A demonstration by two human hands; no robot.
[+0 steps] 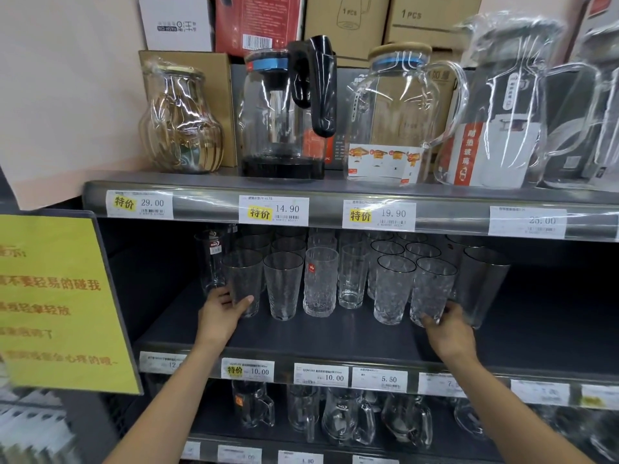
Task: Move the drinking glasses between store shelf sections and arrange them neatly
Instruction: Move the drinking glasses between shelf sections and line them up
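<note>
Several clear drinking glasses stand in rows on the dark middle shelf [301, 336]. My left hand [222, 308] grips the front-left textured tumbler [242, 279] near its base, thumb across the front. My right hand [447, 324] holds the base of a textured tumbler [432, 289] at the right of the group. Just right of it a smooth dark-tinted glass [482, 283] leans, tilted. Between my hands stand a plain tumbler [283, 286], a cut-pattern glass [320, 279] and another textured glass [392, 289].
Glass pitchers [288, 108] and cardboard boxes fill the upper shelf. Handled mugs [348, 416] sit on the lower shelf. A yellow sign [57, 303] juts out at the left. Price tags line the shelf edges. The right stretch of the middle shelf is bare.
</note>
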